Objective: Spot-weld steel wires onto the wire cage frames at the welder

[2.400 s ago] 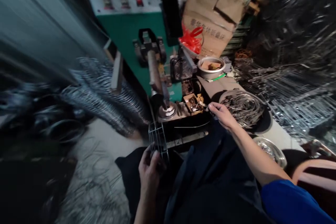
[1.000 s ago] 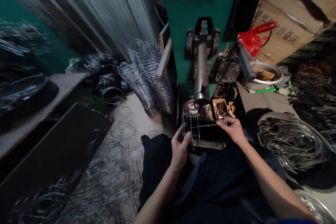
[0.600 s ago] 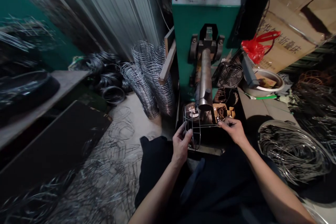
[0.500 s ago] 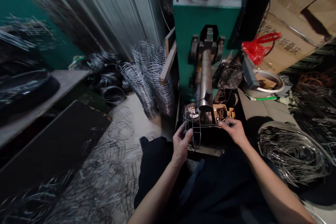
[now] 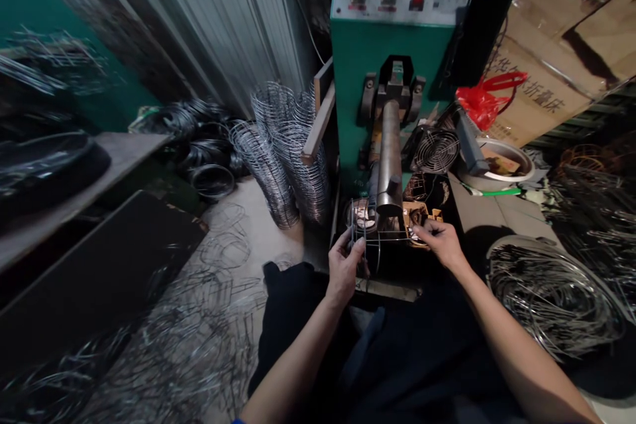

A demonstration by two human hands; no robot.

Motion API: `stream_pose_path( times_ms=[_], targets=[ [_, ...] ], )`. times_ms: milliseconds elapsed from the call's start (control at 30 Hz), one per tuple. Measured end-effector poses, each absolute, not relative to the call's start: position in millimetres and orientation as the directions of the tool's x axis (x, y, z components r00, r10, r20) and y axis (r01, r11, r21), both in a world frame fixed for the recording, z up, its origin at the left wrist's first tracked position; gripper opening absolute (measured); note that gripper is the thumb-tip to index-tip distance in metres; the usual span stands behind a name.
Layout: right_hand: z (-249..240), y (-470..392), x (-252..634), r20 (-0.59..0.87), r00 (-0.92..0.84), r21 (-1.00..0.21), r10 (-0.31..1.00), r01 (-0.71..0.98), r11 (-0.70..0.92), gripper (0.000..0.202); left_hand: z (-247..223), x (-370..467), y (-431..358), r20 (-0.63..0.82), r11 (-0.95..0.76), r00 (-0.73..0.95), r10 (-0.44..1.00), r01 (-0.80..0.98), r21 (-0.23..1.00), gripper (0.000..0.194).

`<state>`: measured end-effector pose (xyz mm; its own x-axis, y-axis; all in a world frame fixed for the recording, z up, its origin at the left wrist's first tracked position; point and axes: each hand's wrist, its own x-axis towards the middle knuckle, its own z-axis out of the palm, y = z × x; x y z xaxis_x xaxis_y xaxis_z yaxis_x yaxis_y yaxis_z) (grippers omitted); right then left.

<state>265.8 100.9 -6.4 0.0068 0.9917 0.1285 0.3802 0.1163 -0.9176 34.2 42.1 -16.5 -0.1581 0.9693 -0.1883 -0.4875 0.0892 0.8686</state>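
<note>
My left hand (image 5: 344, 266) is closed on a thin wire frame (image 5: 379, 253) with curved and straight wires, below the metal cylinder (image 5: 390, 152) of the green machine (image 5: 355, 46). To the right, my right hand (image 5: 438, 242) pinches with thumb and fingers at the end of a thin straight wire that runs across to the frame. Behind the fingers of my right hand, a yellow container (image 5: 411, 211) with small dark parts is partly hidden.
Stacked wire rings (image 5: 268, 175) stand left of the machine beside a wooden bar (image 5: 318, 120). At the right are a metal bowl (image 5: 527, 165), a red bag (image 5: 481, 105) and a basin of wires (image 5: 551, 291). Loose wire rings (image 5: 199, 324) cover the floor at left.
The wire frame has turned slightly between my hands, its round part now less visible. The view has shifted a little, and both hands stay in nearly the same place.
</note>
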Motion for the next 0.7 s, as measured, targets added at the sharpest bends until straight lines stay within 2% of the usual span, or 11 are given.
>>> stream_pose_path(
  times_ms=[300, 400, 500, 600, 633, 700],
  targets=[
    [-2, 106, 267, 0.132, 0.019, -0.913, 0.991, 0.392, 0.114, 0.057, -17, 34, 51, -0.175, 0.075, -0.169, 0.97, -0.475, 0.877, 0.065],
    [0, 103, 261, 0.16, 0.037, -0.891, 0.987, 0.435, 0.128, 0.056, -13, 30, 49, -0.205, 0.115, -0.153, 0.967, -0.458, 0.882, 0.066],
    [0, 96, 261, 0.206, 0.03, -0.854, 0.978, 0.493, 0.165, 0.05, -9, 26, 47, -0.23, 0.149, -0.157, 0.96, -0.408, 0.901, 0.058],
    [-9, 88, 291, 0.279, 0.014, -0.746, 0.96, 0.633, 0.207, 0.041, -11, 25, 51, -0.22, 0.144, -0.148, 0.964, -0.402, 0.904, 0.048],
    [-14, 81, 310, 0.236, 0.038, -0.678, 0.971, 0.723, 0.137, 0.042, -12, 26, 52, -0.221, 0.149, -0.141, 0.965, -0.399, 0.905, 0.048],
    [-25, 61, 356, 0.045, 0.19, -0.489, 0.981, 0.86, -0.144, 0.045, -14, 29, 53, -0.228, 0.158, -0.138, 0.964, -0.394, 0.906, 0.046]
  ],
)
